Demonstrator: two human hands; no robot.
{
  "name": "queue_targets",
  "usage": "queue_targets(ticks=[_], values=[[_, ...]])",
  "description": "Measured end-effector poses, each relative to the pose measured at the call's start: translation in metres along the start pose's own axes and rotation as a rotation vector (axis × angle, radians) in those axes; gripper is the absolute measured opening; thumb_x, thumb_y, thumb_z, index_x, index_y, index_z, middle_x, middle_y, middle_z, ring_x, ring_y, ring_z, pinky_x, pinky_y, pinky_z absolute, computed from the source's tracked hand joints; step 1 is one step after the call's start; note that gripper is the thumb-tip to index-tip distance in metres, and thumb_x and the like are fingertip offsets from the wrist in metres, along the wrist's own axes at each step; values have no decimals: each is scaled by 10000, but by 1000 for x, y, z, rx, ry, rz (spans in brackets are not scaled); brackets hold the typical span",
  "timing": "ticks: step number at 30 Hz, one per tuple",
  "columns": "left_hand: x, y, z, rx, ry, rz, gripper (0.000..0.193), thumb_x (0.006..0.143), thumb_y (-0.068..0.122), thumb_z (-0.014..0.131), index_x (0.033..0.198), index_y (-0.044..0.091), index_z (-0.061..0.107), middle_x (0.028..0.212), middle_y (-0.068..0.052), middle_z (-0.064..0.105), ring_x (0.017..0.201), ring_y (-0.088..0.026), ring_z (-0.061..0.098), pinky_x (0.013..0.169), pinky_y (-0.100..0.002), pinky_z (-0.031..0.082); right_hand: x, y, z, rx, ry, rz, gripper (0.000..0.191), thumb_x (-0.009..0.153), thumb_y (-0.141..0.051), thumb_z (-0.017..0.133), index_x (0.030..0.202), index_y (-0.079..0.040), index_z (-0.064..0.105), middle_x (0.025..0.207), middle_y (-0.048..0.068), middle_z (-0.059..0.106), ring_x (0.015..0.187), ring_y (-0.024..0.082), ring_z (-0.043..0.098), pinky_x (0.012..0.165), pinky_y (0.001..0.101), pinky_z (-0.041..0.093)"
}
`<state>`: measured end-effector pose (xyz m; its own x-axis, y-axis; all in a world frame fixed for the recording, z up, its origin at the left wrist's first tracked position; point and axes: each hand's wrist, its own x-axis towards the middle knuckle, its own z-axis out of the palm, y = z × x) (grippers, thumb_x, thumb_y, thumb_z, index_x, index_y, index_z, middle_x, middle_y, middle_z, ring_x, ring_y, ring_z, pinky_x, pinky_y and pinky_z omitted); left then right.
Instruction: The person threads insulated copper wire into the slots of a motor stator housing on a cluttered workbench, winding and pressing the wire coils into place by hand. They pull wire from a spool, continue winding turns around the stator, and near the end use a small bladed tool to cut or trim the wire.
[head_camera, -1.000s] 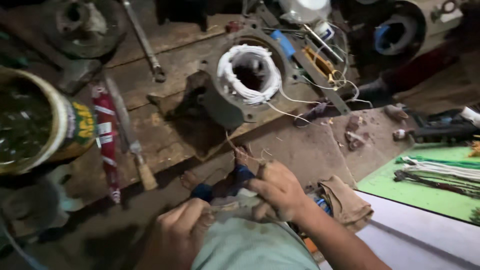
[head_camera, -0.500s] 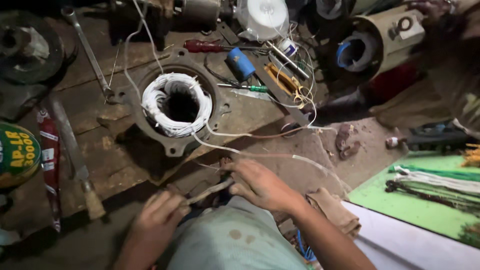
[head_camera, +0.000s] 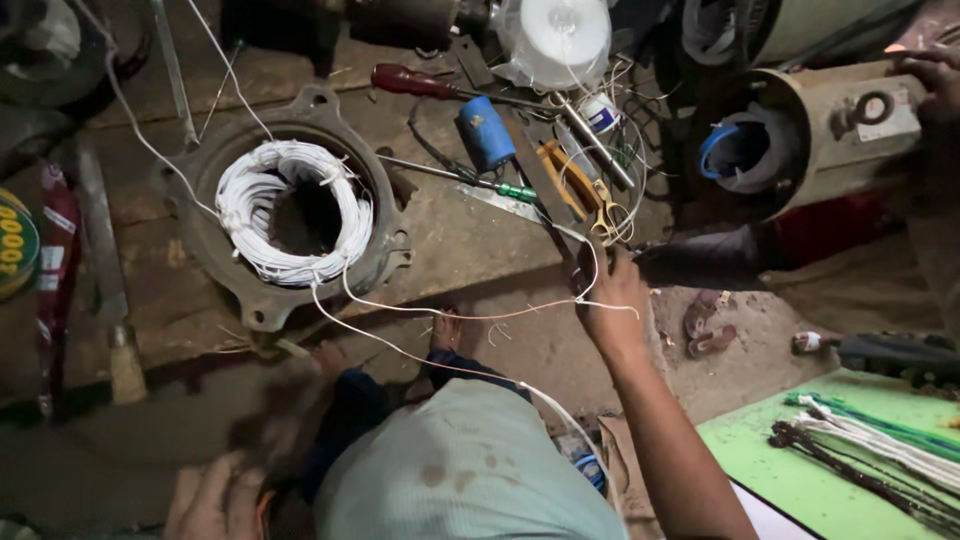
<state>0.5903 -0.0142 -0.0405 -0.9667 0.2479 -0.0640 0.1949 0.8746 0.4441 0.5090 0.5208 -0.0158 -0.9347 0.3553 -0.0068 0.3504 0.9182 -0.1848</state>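
White lead wire from stator winding pinched in right hand; left hand blurred, grip indeterminate, near lower edge.

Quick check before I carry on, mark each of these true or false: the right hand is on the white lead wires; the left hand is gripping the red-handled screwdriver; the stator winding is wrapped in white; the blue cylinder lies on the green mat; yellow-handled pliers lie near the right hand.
1. The right hand holds the white lead wires. True.
2. The left hand grips the red-handled screwdriver. False: it is low by the knee, far from the screwdriver.
3. The stator winding is wrapped in white. True.
4. The blue cylinder lies on the green mat. False: it lies on the wooden bench.
5. Yellow-handled pliers lie near the right hand. True.
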Motion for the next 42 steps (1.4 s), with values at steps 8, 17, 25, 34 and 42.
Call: queue_targets(ticks=[8, 17, 25, 34, 42], values=[[-12, 19, 30, 168, 203, -302, 268, 1056, 194, 535, 939, -28, 627, 804, -228, 518, 584, -351, 502, 647, -508, 478, 2, 3, 25, 275, 104, -217, 746, 784, -88, 701, 1479, -40, 432, 1322, 314, 548, 1015, 510, 633, 782, 529, 552], [-19, 27, 41, -327, 417, -639, 478, 1166, 396, 536, 1099, -20, 760, 861, -250, 711, 793, -312, 692, 789, -419, 533, 11, -7, 67, 213, 32, -132, 685, 876, -131, 691, 1498, -16, 430, 1404, 326, 520, 1039, 504, 630, 831, 532, 540], [-3, 18, 38, -329, 637, -730, 519, 1140, 391, 596, 1212, -107, 721, 982, -241, 716, 984, -282, 688, 896, -387, 542, 76, 41, 22, 267, 85, -125, 624, 976, -371, 749, 1436, -21, 516, 1345, 280, 565, 1219, 449, 560, 1002, 482, 482], [8, 34, 41, -396, 697, -522, 384, 1153, 271, 703, 1162, -113, 707, 1009, -193, 716, 981, -238, 697, 957, -339, 557, 234, -38, -4, 226, 434, -294, 789, 849, -427, 913, 1493, -174, 535, 1507, 373, 309, 1336, 570, 397, 1082, 578, 377], [-19, 15, 44, -443, 936, -584, 315, 1132, 232, 623, 1189, -77, 606, 1100, -208, 679, 1008, -233, 645, 937, -339, 534, 286, -41, -27, 220, 159, -110, 829, 747, -319, 896, 1448, -105, 510, 1584, 248, 309, 1334, 500, 367, 1050, 548, 434]])
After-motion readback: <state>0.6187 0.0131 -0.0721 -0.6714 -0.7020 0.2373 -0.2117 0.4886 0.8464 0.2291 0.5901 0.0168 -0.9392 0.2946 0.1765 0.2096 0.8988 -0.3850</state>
